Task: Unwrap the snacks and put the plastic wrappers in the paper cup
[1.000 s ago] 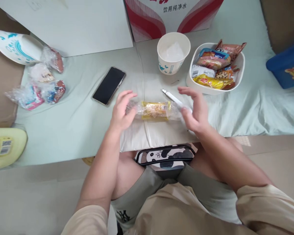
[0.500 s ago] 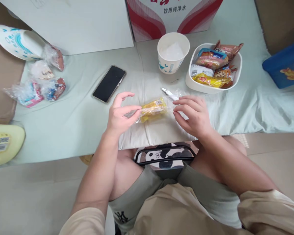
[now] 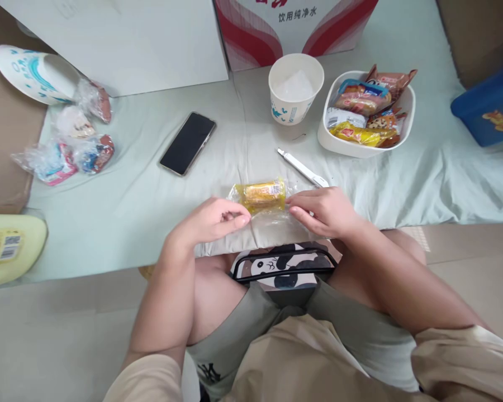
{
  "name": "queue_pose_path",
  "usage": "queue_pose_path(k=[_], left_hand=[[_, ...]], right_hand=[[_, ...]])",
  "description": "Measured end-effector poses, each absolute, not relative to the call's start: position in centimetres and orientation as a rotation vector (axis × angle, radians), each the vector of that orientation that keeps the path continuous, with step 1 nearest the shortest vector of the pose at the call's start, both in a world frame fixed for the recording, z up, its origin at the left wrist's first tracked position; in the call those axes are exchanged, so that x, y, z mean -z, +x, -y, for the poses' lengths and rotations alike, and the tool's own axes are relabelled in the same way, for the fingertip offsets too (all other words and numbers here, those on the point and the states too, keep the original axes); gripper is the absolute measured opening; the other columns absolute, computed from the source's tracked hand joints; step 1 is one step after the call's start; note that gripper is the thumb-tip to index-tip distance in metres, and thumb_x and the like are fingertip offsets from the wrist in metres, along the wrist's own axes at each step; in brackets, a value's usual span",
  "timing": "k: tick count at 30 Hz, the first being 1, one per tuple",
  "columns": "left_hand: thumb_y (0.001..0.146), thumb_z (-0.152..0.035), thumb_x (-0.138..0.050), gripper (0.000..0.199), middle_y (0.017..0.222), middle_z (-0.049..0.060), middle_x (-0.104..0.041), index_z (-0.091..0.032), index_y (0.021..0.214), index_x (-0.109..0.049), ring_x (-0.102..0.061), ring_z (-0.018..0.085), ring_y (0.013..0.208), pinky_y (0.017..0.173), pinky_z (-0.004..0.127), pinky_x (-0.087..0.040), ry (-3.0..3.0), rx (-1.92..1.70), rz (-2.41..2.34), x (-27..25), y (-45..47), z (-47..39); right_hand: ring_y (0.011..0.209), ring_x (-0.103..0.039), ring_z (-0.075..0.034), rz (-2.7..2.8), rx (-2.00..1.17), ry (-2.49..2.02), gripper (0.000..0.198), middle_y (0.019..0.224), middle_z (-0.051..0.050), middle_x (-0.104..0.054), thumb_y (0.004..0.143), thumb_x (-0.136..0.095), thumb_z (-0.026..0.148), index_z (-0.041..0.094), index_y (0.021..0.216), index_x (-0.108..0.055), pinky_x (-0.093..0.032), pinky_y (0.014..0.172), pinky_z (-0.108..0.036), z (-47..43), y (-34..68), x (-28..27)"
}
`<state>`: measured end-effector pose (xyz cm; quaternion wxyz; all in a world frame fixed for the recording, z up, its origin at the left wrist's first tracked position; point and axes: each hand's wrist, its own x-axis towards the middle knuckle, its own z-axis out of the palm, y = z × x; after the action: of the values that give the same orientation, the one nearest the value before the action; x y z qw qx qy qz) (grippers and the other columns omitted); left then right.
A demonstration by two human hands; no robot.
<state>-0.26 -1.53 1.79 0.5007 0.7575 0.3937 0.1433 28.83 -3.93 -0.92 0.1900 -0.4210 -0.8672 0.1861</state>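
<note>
A pale green cloth covers the bench, which crosses the frame from the left edge to the right, with light floor tiles showing below it at lower left; a large white box stands at upper left and a red and white carton at top centre; in the middle of the frame, near the front edge of the bench, lies a yellow packet inside a loose clear film, its long side running roughly across the picture; the left hand, left of centre, has its thumb and bent fingers brought together at the lower left of the film, gripping its edge; the right hand, right of centre, has thumb and fingertips drawn close on the film at the packet's right end, pinching it there; a slim white tool lies slantwise just above the right hand; a black phone rests left of centre, above the left hand; a paper cup stands upright below the carton, with something whitish in it; to its right a white tub holds wrapped snacks in brown, blue and yellow; at far left a second cup lies tipped over near several bagged items; a yellow-green bottle enters at lower left and a blue container at the right edge.
</note>
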Motion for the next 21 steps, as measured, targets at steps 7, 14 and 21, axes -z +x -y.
queue_pose_path(k=[7,14,21], left_hand=[[0.085,-0.041,-0.075,0.025,0.081,0.005,-0.078,-0.021,0.101,-0.075,-0.066,0.015,0.055,0.055,0.027,-0.056,1.674,-0.695,-1.136,-0.8,-0.8,1.3],[0.081,-0.035,-0.074,0.035,0.118,0.007,-0.075,-0.023,0.114,-0.075,-0.07,0.025,0.106,0.094,0.038,-0.056,2.039,-0.505,-1.298,-0.2,0.1,0.8],[0.095,-0.038,-0.055,0.026,0.083,0.004,-0.074,-0.018,0.09,-0.071,-0.063,0.016,0.074,0.067,0.027,-0.047,1.778,-0.589,-1.453,-0.3,0.4,0.6]], right_hand=[[0.094,-0.074,-0.024,2.255,-0.208,-1.349,0.027,0.136,-0.01,-0.072,0.098,-0.055,0.031,0.022,0.117,-0.073,-0.052,0.066,-0.036,3.7,27.8,1.7],[0.084,-0.066,-0.02,2.35,-0.028,-0.843,0.013,0.098,-0.004,-0.076,0.099,-0.06,0.025,0.024,0.107,-0.07,-0.046,0.072,-0.036,4.5,26.6,1.2],[0.073,-0.064,-0.015,2.574,-0.172,-0.936,0.033,0.095,-0.003,-0.076,0.107,-0.042,0.027,0.019,0.099,-0.073,-0.037,0.059,-0.033,5.9,25.4,1.9]])
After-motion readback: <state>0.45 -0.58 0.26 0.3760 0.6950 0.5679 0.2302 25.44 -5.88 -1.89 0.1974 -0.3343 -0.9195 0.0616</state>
